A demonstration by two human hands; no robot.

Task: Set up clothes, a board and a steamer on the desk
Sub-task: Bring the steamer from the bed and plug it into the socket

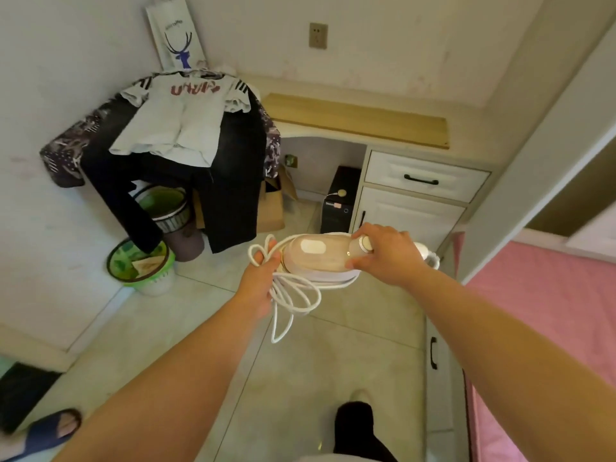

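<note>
Left hand [258, 281]: fingers curled round loops of the white cord [293, 301], which hang below it.
Right hand [383, 253]: clamped on the knob end of the steamer [316, 255], held level between both hands, above the floor.
Board [356, 120]: pale wood, lying flat on the desk [466, 151], beyond the right hand.
Clothes [180, 125]: white shirt over dark trousers, draped at the desk's end, beyond the left hand.
Bin [143, 268]: green, on the floor left of the left hand.
Drawer [423, 178]: closed, just beyond the right hand.
Socket [318, 35]: on the wall, far beyond both hands.
</note>
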